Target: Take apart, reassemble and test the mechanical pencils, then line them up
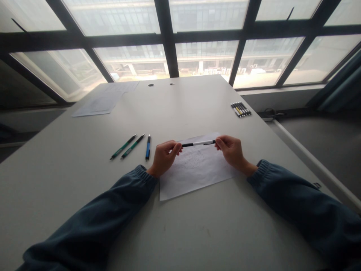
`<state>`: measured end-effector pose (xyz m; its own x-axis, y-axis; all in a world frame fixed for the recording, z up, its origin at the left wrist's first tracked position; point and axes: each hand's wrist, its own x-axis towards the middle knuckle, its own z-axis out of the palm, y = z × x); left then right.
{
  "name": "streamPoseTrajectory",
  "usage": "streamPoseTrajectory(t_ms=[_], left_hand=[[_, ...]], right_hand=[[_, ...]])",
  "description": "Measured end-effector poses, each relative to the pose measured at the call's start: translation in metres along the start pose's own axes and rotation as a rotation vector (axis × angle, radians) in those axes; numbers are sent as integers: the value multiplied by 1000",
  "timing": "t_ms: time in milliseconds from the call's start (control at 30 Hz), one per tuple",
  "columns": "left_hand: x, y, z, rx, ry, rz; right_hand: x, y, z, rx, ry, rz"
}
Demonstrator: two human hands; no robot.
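A black and white pen [200,143] is held level between my two hands, over a sheet of paper [183,184] with faint scribbles on it. My left hand [166,156] pinches the black grip end, and my right hand [231,152] pinches the other end, where the clip is. Left of my left hand lie a blue pen [148,148] and two green pens [132,146] [123,146], side by side on the white table [141,226].
Several pens [241,109] lie in a row near the table's right edge. More paper sheets [97,103] rest at the far left. Two round holes [151,85] [172,84] sit near the back edge, before large windows [208,56].
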<state>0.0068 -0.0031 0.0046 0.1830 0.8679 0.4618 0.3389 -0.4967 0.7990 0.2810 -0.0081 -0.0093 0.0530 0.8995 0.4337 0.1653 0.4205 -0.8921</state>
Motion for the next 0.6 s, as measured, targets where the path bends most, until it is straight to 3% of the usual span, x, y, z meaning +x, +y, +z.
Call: streamPoseTrajectory(t_ms=[600], left_hand=[[-1,-2,0,11,-6,-5]], right_hand=[[0,-5,0,-26,-6,-5]])
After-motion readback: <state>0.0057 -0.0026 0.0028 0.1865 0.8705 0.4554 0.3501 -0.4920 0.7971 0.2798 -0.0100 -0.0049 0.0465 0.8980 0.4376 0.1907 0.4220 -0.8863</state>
